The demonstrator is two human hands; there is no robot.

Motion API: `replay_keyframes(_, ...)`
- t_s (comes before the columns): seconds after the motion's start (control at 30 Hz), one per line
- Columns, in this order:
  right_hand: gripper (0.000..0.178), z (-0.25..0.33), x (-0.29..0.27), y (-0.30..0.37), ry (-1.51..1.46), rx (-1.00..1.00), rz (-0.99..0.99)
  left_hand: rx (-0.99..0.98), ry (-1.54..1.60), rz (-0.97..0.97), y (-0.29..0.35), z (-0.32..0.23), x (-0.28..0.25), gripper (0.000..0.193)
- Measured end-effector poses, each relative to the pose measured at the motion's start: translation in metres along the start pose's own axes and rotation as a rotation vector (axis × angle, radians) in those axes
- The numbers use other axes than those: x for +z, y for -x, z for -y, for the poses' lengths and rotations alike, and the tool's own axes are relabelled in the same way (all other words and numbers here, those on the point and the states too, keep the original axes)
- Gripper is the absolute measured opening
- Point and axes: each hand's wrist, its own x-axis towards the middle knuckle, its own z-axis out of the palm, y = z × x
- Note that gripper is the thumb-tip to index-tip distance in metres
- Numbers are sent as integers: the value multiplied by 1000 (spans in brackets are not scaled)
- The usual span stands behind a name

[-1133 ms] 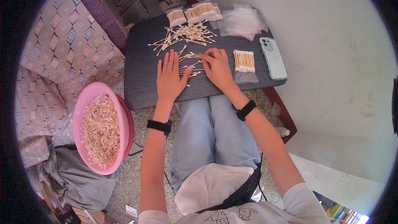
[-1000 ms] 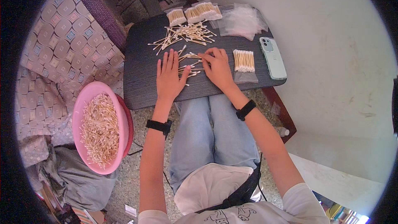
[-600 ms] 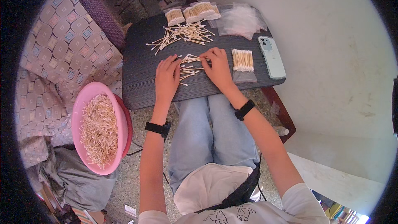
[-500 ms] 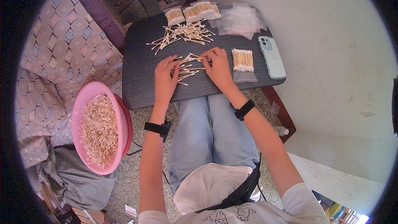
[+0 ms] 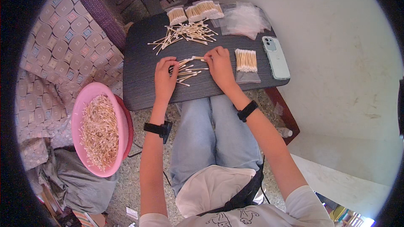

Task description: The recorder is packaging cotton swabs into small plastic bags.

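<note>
A loose scatter of cotton swabs (image 5: pixel 191 75) lies on the dark counter (image 5: pixel 143 75) between the two hands, most of them pointing roughly crosswise. The left hand (image 5: pixel 165 80) is at their left ends, its fingers curled with the thumb making a narrow gap; the right hand (image 5: pixel 219 67) is at the upper right ends, fingers bent and tips drawn close together. At this size I cannot tell whether either hand actually pinches a swab. Each swab should be very light, with a thin, fairly stiff stick that looks likely to roll and could snap if bent; the white tips are probably soft and easily fluffed or soiled. The bare middle of the stick seems the best hold, with a light pinch. Beyond the hands is a larger tangled pile (image 5: pixel 191 32); a clear bag of aligned swabs (image 5: pixel 246 61) lies just right of the right hand, and a pale phone (image 5: pixel 275 59) beyond it.
</note>
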Motion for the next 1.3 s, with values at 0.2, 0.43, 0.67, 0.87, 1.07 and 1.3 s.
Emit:
replay_keyframes(0.2,7,1,-1,0,20,-9,20,-59,96,-37,1,2,-1,12)
replay_keyframes(0.43,5,1,-1,-4,-34,36,-17,-131,95,-6,-13,15,-12,12)
replay_keyframes(0.67,7,1,-2,-3,-60,68,7,-142,42,-15,-10,16,-17,13)
replay_keyframes(0.87,6,-1,-1,-2,-63,82,-46,99,-162,43,0,9,-16,20)
replay_keyframes(1.07,6,1,-2,-3,-93,116,-53,124,-127,-34,-4,3,-9,19)
replay_keyframes(1.3,8,-5,0,-4,-110,147,-127,54,100,97,-14,23,-16,10)
